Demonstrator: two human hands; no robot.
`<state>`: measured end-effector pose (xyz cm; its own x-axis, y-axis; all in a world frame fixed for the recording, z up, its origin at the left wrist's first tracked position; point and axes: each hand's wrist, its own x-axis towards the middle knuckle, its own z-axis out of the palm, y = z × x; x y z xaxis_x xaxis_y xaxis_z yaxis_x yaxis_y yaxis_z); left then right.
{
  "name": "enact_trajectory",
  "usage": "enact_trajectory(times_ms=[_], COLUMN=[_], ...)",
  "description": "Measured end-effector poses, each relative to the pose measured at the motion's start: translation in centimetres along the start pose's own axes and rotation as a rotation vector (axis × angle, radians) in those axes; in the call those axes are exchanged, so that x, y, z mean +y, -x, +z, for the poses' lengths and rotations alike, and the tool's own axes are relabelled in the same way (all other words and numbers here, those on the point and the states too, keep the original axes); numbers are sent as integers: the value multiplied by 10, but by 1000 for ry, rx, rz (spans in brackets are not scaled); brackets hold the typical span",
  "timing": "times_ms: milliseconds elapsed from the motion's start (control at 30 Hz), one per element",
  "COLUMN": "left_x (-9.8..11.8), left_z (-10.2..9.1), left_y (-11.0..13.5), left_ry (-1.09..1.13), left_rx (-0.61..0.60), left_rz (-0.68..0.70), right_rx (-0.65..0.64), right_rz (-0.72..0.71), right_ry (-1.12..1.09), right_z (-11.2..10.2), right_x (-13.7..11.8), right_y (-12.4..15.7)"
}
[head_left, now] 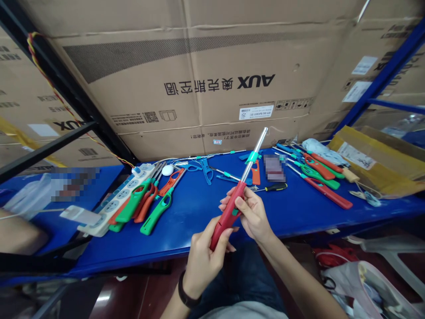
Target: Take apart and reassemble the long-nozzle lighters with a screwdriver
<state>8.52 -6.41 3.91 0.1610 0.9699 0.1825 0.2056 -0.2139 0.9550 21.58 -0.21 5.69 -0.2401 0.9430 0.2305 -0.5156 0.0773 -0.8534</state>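
Observation:
A red long-necked gas lighter (223,221) is held up in front of me, its metal tube tilted away to the upper right with a teal band around it. My left hand (207,252) grips the lower end of the handle. Higher up, my right hand (251,212) closes around the handle near the teal trigger, thumb on top. Beyond the hands, orange and blue handle parts (255,172) lie on the blue table (189,217), beside a screwdriver (276,187) with a black and yellow handle.
Green and orange lighters (159,212) lie at the left by a white power strip (116,201). More lighters (327,190) are piled at the right near a yellow bag (375,164). A large cardboard box (212,53) stands behind. Another person's arm (21,235) shows at far left.

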Motion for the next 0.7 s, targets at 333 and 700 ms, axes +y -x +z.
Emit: enact_trajectory(times_ms=[333,700], left_x=[-13,-16], left_z=[3,1], left_y=[-5,-2], left_ry=[-32,-153], left_rx=[-13,13], left_rz=[-14,107], right_rx=[-106,-51], right_rz=[139,73], right_ry=[273,142], right_z=[5,15], right_x=[-3,-14], right_y=[2,11])
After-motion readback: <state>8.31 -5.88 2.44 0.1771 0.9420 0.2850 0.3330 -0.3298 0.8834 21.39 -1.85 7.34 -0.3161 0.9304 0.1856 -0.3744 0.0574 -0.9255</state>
